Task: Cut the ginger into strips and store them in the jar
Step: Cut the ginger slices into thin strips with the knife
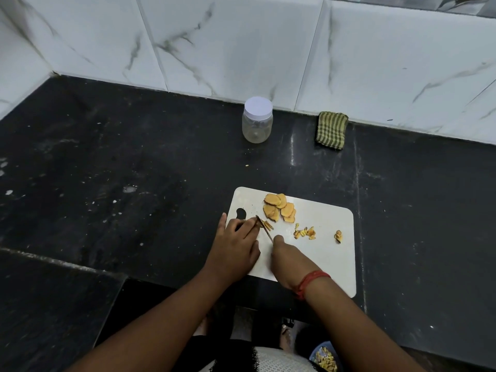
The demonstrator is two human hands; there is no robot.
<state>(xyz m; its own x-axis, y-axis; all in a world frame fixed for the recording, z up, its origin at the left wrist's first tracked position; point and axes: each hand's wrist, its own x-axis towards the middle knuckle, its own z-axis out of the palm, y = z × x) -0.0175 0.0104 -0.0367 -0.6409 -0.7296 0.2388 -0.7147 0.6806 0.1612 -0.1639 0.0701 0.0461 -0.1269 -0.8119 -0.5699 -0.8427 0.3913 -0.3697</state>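
Note:
A white cutting board (330, 253) lies on the black counter. Several flat ginger slices (279, 208) are piled at its far side. My left hand (236, 242) presses a slice against the board with its fingertips; thin cut strips (267, 225) lie just right of them. My right hand (284, 255) grips a knife (264, 229), its blade angled down onto the ginger next to my left fingers. Small cut bits (304, 232) and one scrap (338, 236) lie further right on the board. A clear jar (257, 124) with a white lid on stands near the wall.
A folded green striped cloth (331, 130) lies against the marble-tiled wall, right of the jar. The black counter (107, 170) stretches wide to the left and right of the board. Its front edge steps back below the board, where my feet show on the floor.

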